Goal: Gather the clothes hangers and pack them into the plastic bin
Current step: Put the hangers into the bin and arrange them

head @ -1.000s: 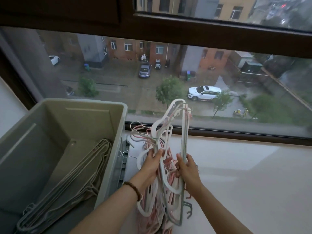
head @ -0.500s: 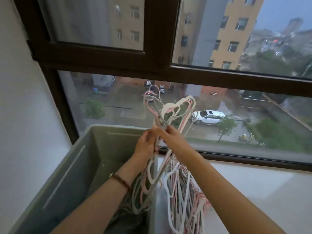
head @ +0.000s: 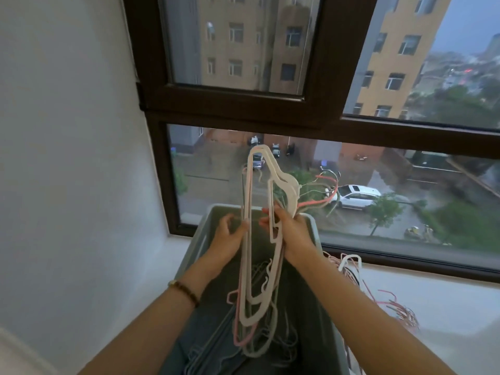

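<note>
Gripping the hangers [head: 286, 182], right hand [head: 293, 231] and left hand [head: 228, 234] have swung them over the bin [head: 308, 307]

Nothing readable here, honestly. The hangers [head: 286, 182] and the plastic bin [head: 201, 244] show no print, logo or label from this angle. The plate on the white car [head: 354, 197] down in the street is too small and blurry to make out, and the same goes for anything on the buildings outside.
</note>
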Action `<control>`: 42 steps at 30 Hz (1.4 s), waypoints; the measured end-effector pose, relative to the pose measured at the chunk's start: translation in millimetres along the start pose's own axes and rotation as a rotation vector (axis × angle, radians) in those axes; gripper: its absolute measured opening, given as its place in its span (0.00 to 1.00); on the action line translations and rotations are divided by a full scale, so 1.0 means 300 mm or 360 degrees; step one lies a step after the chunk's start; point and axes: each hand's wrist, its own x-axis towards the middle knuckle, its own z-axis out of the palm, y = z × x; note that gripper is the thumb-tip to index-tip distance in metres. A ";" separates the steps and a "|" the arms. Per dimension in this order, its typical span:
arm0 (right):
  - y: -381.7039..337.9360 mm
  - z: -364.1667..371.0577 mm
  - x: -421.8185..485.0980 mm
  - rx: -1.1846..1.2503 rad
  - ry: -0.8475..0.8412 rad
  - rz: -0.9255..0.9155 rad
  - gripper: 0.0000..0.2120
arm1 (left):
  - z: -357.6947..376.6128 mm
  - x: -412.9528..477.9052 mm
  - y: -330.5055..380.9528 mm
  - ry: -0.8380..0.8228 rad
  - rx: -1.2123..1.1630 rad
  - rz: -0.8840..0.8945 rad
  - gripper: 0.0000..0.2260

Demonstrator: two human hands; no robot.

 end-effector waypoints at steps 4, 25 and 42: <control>0.091 0.018 0.003 0.0160 -0.0012 -0.0027 0.10 | 0.001 0.025 -0.127 -0.0304 -0.0325 -0.0331 0.12; 0.753 -0.211 0.004 0.0283 0.0312 0.1111 0.13 | 0.026 0.120 -0.741 -0.0311 0.0201 -0.0261 0.12; 0.833 -0.280 0.047 -0.0280 0.0113 0.1191 0.21 | 0.047 0.158 -0.744 -0.0219 0.0195 -0.0371 0.23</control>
